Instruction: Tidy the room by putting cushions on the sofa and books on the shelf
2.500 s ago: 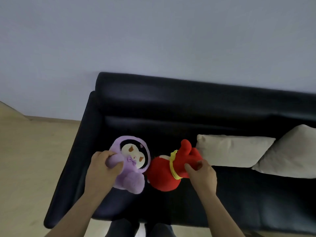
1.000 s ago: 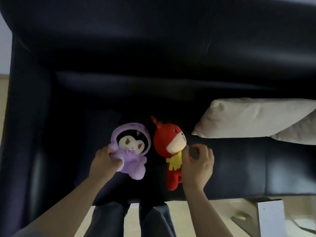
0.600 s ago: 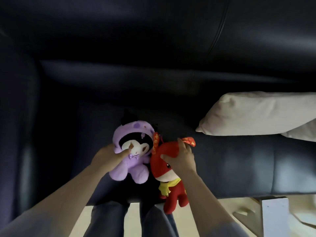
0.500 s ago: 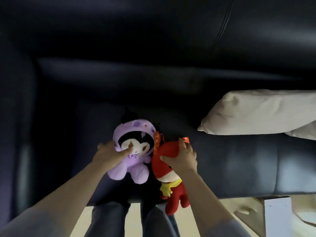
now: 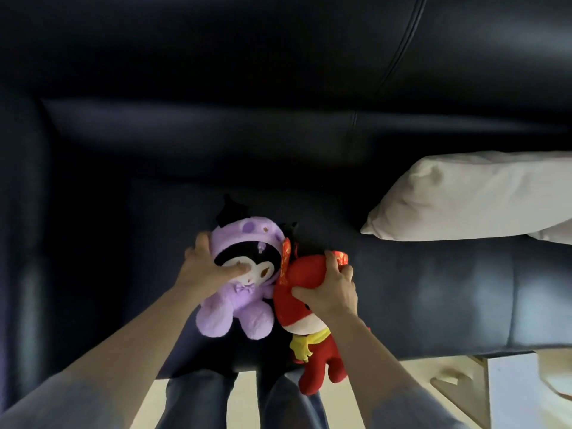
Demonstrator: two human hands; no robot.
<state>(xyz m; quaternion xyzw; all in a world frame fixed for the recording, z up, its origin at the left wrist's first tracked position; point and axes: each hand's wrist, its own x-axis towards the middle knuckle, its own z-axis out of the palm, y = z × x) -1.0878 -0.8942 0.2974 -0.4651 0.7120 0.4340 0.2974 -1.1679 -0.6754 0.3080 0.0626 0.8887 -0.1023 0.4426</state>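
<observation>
Nearest, around 6 o'clock, the red plush (image 5: pixel 309 332) has its legs dangling off the front edge of the sofa (image 5: pixel 433 292), so I'd guess it's only half seated. The right hand (image 5: pixel 331 289) is wrapped round its head, fingers curled over the top. At its 9 o'clock, the left hand (image 5: pixel 207 270) grips the purple plush (image 5: pixel 238 308) by the head, thumb across the face, probably propping it up. The two toys touch. Further off at 3 o'clock, a cream cushion (image 5: pixel 464 196) is already lying on the seat.

Glossy dark leather-like sofa (image 5: pixel 433 292); matt cloth cushion (image 5: pixel 470 196); fuzzy plush purple toy (image 5: pixel 241 314) and red toy (image 5: pixel 309 274)
</observation>
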